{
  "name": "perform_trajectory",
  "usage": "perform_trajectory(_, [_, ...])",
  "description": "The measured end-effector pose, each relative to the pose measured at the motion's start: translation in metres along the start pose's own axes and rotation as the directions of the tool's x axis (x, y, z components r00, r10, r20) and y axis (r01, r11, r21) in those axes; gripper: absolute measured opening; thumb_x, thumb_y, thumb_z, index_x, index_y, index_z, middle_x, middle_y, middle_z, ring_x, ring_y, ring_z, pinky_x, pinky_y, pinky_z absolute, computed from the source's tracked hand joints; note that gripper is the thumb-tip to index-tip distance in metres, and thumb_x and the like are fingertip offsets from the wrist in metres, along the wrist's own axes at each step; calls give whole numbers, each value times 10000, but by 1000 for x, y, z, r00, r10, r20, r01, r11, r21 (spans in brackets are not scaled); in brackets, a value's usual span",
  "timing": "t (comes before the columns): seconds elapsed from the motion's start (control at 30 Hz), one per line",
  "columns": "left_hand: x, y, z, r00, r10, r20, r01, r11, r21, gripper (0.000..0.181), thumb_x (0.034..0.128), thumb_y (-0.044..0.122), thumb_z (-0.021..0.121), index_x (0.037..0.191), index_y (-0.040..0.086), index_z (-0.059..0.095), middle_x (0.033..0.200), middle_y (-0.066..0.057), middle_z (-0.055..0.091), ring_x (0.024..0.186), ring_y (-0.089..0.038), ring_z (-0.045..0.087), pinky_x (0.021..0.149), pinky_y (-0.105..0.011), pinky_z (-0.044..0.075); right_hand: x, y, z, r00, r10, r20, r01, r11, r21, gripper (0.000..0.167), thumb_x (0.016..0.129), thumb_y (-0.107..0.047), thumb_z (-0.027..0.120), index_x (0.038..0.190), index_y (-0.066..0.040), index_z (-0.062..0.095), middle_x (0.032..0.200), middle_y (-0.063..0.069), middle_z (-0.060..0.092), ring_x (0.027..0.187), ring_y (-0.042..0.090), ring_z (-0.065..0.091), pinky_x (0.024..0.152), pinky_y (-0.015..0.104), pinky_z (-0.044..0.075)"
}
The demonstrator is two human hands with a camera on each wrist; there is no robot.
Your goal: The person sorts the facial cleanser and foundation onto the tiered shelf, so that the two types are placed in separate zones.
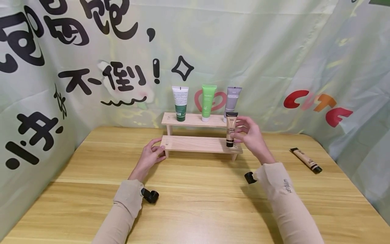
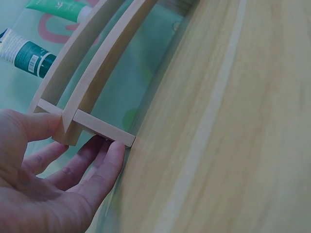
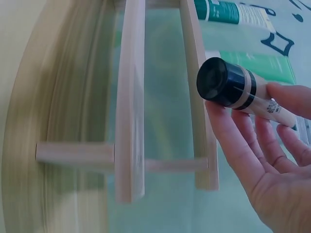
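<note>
A two-tier wooden display rack stands at the back of the table. My left hand is at the left end of its lower tier; the left wrist view shows the thumb on the plank's end and fingers by the leg. With thumb and fingers my right hand holds a beige tube, black cap down, over the lower tier's right end. On the upper tier stand a white-and-green tube, a bright green tube and a greyish-purple tube, partly hidden by the held one.
Another beige tube with black ends lies on the wooden table at the right. Behind the rack hangs a pale green printed cloth, with more of it along both sides. Each sleeve cuff carries a small black camera.
</note>
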State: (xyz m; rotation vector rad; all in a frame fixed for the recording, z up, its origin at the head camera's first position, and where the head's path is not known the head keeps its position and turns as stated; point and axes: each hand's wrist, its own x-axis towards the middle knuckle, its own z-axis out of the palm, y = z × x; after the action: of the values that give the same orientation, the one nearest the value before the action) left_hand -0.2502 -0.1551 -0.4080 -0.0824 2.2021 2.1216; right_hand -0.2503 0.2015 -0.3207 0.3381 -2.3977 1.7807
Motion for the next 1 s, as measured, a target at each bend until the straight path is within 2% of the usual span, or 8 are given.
perform_trajectory(0.37, [0, -1, 1, 1000, 2, 4, -2, 1000, -9, 490, 1063, 69, 533, 1532, 33, 394, 1002, -105, 618, 937, -188, 591, 828, -279, 606, 10, 0, 36, 994, -108, -27, 109, 993, 51, 562, 847, 219, 654, 1354, 127, 429, 1149, 155, 528, 891, 86, 580, 718, 282, 626])
perform_trajectory(0.6, [1, -1, 0, 1000, 5, 5, -5, 1000, -10, 492, 1064, 66, 529, 1534, 25, 386, 1008, -110, 620, 910, -166, 587, 826, -282, 608, 12, 1, 56, 981, -189, -38, 191, 981, 45, 503, 828, 230, 659, 1294, 132, 495, 1124, 192, 550, 868, 128, 597, 719, 198, 573])
perform_trajectory(0.7, [1, 0, 0, 1000, 7, 3, -7, 1000, -5, 488, 1065, 65, 527, 1532, 26, 388, 1035, -130, 630, 917, -171, 594, 828, -286, 609, 12, 1, 65, 970, -239, -44, 242, 969, 57, 496, 809, 249, 658, 1264, 139, 495, 1113, 232, 562, 877, 182, 611, 773, 190, 541])
perform_trajectory(0.83, [1, -1, 0, 1000, 4, -2, -4, 1000, 2, 484, 1065, 62, 525, 1529, 27, 392, 1069, -154, 637, 934, -185, 609, 826, -284, 608, 14, 3, 77, 959, -279, -39, 281, 958, 62, 491, 802, 250, 661, 1252, 130, 503, 1124, 266, 578, 919, 317, 626, 861, 271, 540])
perform_trajectory(1.0, [1, 0, 1, 1000, -2, -4, 2, 1000, 3, 484, 1066, 64, 523, 1531, 31, 392, 1069, -157, 633, 932, -185, 618, 812, -271, 607, 15, 5, 93, 959, -282, -22, 283, 958, 46, 473, 813, 221, 672, 1246, 110, 519, 1148, 275, 599, 973, 425, 620, 941, 486, 529])
